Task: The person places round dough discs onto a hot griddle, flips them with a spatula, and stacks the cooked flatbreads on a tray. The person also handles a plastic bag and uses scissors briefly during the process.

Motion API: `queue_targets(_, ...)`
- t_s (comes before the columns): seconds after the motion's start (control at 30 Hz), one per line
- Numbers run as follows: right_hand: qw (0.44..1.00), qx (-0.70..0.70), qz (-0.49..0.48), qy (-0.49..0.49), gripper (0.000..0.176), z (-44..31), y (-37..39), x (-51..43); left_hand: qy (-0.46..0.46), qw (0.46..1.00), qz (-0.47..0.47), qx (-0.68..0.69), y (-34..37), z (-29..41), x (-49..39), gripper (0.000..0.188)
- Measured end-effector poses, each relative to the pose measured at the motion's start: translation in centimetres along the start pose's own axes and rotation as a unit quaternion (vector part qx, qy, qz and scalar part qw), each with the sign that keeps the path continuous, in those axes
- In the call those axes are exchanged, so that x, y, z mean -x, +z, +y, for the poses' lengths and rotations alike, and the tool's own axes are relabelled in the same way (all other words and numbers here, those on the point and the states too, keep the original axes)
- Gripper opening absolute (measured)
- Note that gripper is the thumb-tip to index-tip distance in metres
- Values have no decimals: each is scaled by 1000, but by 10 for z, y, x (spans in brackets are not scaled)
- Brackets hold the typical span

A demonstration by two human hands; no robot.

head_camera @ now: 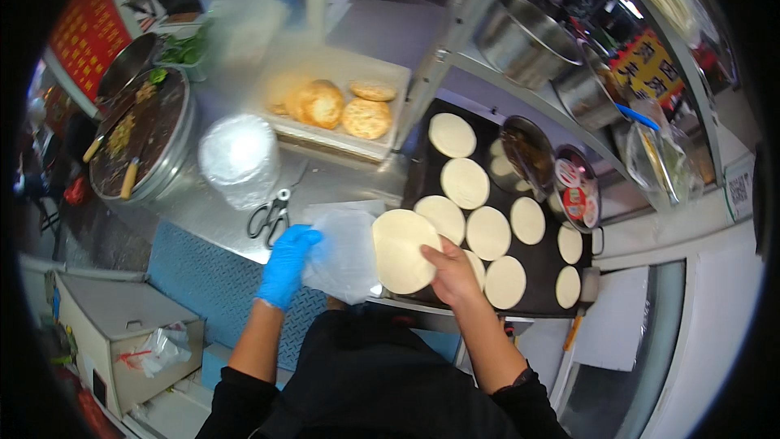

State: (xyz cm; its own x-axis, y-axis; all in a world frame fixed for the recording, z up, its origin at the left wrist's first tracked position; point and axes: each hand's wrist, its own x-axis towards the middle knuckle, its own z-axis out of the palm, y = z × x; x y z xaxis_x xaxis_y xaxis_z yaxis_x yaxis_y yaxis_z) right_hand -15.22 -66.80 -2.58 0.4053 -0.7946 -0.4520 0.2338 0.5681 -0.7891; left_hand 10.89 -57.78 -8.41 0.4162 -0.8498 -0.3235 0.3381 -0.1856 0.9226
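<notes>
My left hand (287, 265), in a blue disposable glove, pinches the left edge of a translucent plastic sheet (342, 256). Bare, my right hand (452, 268) holds a round flat piece of pale dough (403, 251) by its right edge, thumb on top. The dough's left edge meets or overlaps the sheet; which one I cannot tell. Just right of my right hand, several pale dough rounds, one of them a dough round (489, 233), lie on a black flat griddle (539, 283). Black-handled scissors (271, 214) rest on the steel counter beyond my left hand.
A tray (341, 145) of browned flatbreads (367, 117) stands behind, partly in steam. A stack in clear plastic (237, 155) sits beside a round chopping board (159, 152) with knives. Metal pots (527, 42) fill a shelf above the griddle. A bowl of dark liquid (525, 152) sits at its back.
</notes>
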Motion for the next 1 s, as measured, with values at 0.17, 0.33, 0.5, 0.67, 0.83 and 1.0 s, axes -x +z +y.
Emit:
queue_targets(0.17, 991, 13, 111, -73, 35, -60, -121, 77, 26, 994, 25, -102, -8, -24, -15, 13)
queue_targets(0.33, 833, 426, 305, -179, 31, -91, -258, 98, 29, 978, 74, -195, -2, -40, -31, 16)
queue_targets(0.5, 674, 635, 308, -218, 39, -75, -354, 65, 40, 972, 91, -212, 3, -53, -40, 31)
queue_targets(0.67, 684, 676, 179, -206, 45, -34, -382, 59, 28, 960, 104, -257, 5, -54, -42, 47)
queue_targets(0.83, 718, 630, 225, -195, 46, -55, -315, 59, 72, 903, 96, -413, 13, -38, -34, 64)
queue_targets(1.0, 816, 494, 11, -298, 42, -7, -119, 7, 5, 846, 63, -529, 22, -15, -41, 73)
